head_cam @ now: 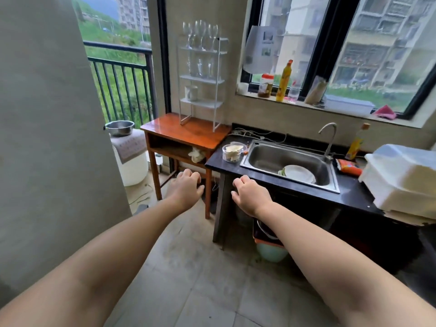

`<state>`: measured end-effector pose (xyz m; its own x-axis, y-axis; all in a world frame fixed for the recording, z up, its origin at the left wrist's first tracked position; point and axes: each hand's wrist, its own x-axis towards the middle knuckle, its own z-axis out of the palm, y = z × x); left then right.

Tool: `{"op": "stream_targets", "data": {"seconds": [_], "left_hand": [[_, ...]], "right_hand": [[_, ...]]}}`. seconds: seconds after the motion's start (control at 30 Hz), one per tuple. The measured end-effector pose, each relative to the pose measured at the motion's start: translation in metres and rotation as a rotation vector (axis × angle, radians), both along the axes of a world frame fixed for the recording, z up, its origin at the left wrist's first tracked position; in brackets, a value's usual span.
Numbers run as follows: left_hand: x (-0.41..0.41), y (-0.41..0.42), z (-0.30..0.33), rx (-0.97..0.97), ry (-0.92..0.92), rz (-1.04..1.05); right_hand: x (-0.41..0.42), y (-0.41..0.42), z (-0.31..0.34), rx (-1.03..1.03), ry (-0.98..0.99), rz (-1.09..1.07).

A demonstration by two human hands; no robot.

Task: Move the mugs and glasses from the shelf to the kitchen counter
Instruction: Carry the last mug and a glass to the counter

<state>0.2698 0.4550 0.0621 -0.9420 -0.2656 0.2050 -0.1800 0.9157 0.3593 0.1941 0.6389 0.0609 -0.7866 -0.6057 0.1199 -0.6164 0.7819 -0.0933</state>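
A white wire shelf [219, 90] stands on a small wooden table [169, 132] against the wall. Its top tier carries several wine glasses [200, 34], the tier below holds clear glasses [200, 67], and a white mug [191, 93] sits on the lower tier. The black kitchen counter [214, 161] begins right of the table. Both my arms reach forward at waist height, well short of the shelf. My left hand [185, 188] and my right hand [250, 194] have curled fingers and hold nothing.
A steel sink [264, 159] with a white plate [299, 173] is set in the counter, with a glass bowl [232, 152] at its left and a white plastic box [401, 178] at its right. Bottles line the window sill. A bin [269, 246] stands under the counter.
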Motion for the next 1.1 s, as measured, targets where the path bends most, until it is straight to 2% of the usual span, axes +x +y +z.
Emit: {"op": "stream_targets", "data": {"seconds": [0.33,0.5,0.83,1.1], "left_hand": [[-0.12,-0.11,0.007,0.045,-0.021,0.173],[-0.186,-0.194,-0.003,0.051,-0.035,0.221],[-0.346,-0.368,0.029,-0.01,0.019,0.105],[-0.477,-0.433,0.018,0.036,-0.019,0.016]], "right_hand": [[-0.153,-0.109,0.017,0.056,-0.016,0.08],[-0.223,-0.195,0.011,0.048,0.009,0.126],[-0.369,-0.36,0.034,-0.093,0.065,-0.015],[-0.477,-0.422,0.04,-0.143,0.014,-0.121]]}}
